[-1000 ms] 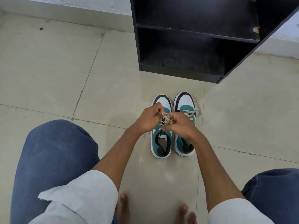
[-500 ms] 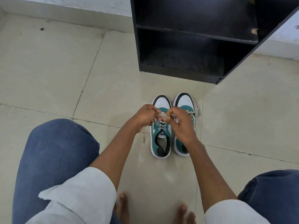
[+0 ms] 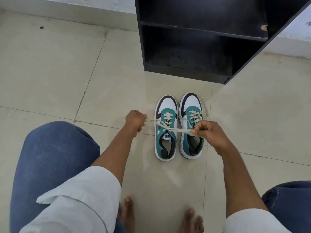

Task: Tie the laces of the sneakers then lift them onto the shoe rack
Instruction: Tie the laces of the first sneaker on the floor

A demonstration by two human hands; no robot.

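Two teal, white and black sneakers stand side by side on the tiled floor, toes pointing at the black shoe rack [image 3: 198, 71]. The left sneaker [image 3: 165, 143] has its beige lace [image 3: 176, 130] drawn out to both sides. My left hand [image 3: 135, 121] grips one lace end to the left of the shoe. My right hand [image 3: 211, 134] grips the other end over the right sneaker [image 3: 191, 106], partly hiding it. The right sneaker's laces lie loose, one trailing onto the floor at its right.
The rack has open shelves with nothing on them and stands against a pale wall. My knees in blue jeans [image 3: 55, 158] flank the view and my bare feet [image 3: 127, 214] are on the tiles just below the shoes.
My hands were together above the left sneaker's tongue. They have moved apart sideways, stretching the lace taut across the shoe.
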